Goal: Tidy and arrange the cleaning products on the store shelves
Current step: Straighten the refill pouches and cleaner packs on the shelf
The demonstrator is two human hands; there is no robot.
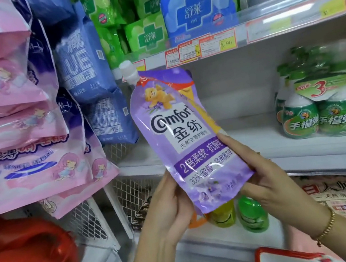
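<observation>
Head view, store aisle, facing the shelves.

Pouch (188,132): purple, soft, refill type, with a white screw cap (127,68) at its top left corner. It is held up in the air in front of the middle shelf (262,145), tilted with the cap leaning left, touching no shelf. A yellow edge (210,115) shows just behind its right side; cannot tell whether that is a second pouch.

Left hand (171,207): closed on the lower left edge of the pouch, palm toward the camera, fingers hidden behind the pouch.

Right hand (265,174): clamped on the lower right edge, with a finger laid along the right side. A gold bracelet (327,226) sits on that wrist.

Surroundings:
- Middle shelf, right: wrapped pack of green spray bottles (319,114), upright, well apart from the pouch.
- Upper shelf: green packs and a blue pack (199,8); price tags (199,48) along the rail below.
- Left: hanging pink packs (9,127), with blue packs (83,61) beside them.
- Lower shelf, below the pouch: a green bottle (251,214) and a yellow bottle (222,214).
- Bottom left: red jugs (27,253), blurred.
- Bottom edge: red basket rim (281,250).
</observation>
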